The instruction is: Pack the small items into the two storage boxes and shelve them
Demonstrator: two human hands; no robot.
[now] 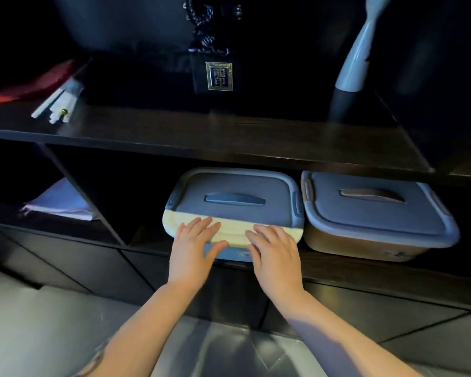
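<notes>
Head view: two lidded storage boxes side by side in the lower shelf compartment, touching or nearly so. Blue box on the left, grey-blue lid with recessed handle, its near edge lit pale yellow. Brown box on the right, same kind of lid, sitting further right under the shelf board. Left hand flat, fingers straight and spread, pressing on the blue box's near lid edge, thumb over the front wall. Right hand likewise flat with straight fingers on the same edge; neither hand curls round anything. Upper shelf holds a dark tag with a gold-framed emblem, a white and dark bottle-like object at far right, and white sticks at far left, possibly chopsticks, too dim to tell. Pale folded cloth lies in the left compartment.
</notes>
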